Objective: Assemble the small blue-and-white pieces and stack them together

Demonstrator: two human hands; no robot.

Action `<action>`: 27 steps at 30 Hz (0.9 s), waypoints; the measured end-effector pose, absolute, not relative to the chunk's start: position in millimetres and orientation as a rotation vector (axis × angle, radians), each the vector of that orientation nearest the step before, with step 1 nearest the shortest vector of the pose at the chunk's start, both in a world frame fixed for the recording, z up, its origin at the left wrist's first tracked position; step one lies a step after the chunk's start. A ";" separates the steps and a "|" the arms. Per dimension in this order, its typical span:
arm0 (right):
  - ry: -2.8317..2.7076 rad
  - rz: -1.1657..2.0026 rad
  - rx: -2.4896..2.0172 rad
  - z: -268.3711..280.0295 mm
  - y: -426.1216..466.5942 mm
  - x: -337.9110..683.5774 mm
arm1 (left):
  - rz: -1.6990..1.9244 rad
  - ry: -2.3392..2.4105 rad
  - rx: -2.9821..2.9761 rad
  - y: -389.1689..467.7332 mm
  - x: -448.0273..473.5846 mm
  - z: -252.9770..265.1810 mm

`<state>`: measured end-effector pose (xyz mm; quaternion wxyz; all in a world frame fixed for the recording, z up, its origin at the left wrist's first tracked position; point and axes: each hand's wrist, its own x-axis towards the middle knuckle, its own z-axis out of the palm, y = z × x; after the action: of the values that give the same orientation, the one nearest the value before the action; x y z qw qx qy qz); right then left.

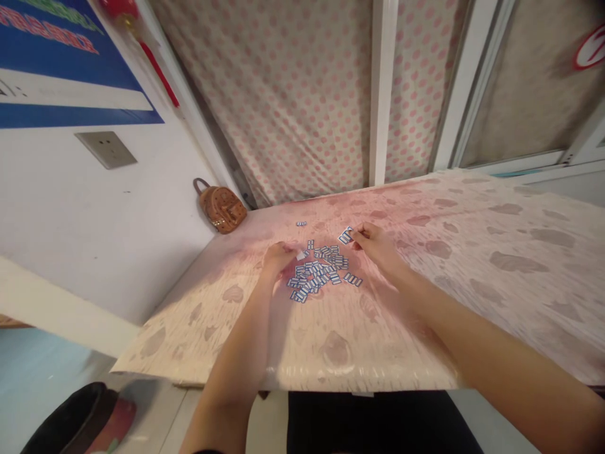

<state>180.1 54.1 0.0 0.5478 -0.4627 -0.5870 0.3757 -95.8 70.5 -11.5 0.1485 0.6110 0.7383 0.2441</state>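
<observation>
A loose pile of small blue-and-white sticker-like pieces (314, 274) lies on the table, each printed with white rectangles edged in blue. At the left edge of the pile, my left hand (280, 257) pinches a small plain white piece (301, 255) between thumb and fingers. My right hand (371, 241), just beyond the pile's right side, is closed on a blue-and-white piece (346, 235) by its edge; it may be more than one layer. One separate piece (301, 224) rests behind the pile, and another (353, 279) lies at its right edge.
A patterned cloth covers the table (331, 347). A small brown backpack-shaped bag (223, 207) sits at the back left against the wall. Polka-dot curtains (293, 94) hang behind the table. On the floor at lower left stands a dark-rimmed bin (78, 419).
</observation>
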 end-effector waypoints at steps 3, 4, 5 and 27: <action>-1.385 0.896 -1.072 -6.3 58.7 180.7 | 0.706 2.069 1.753 75.5 -98.5 -20.2; -1.385 0.900 -1.068 -7.9 59.8 181.0 | 0.707 2.059 1.759 76.0 -96.9 -21.5; -1.388 0.903 -1.067 -9.1 60.6 181.2 | 0.703 2.057 1.760 76.0 -95.1 -21.9; -1.417 0.887 -1.091 -14.6 61.5 182.9 | 0.827 1.226 2.155 43.9 -54.1 8.9</action>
<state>182.9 61.5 -14.6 0.5419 -0.4594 -0.5965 0.3734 -54.1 43.9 8.9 0.2608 0.7960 0.4528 0.3055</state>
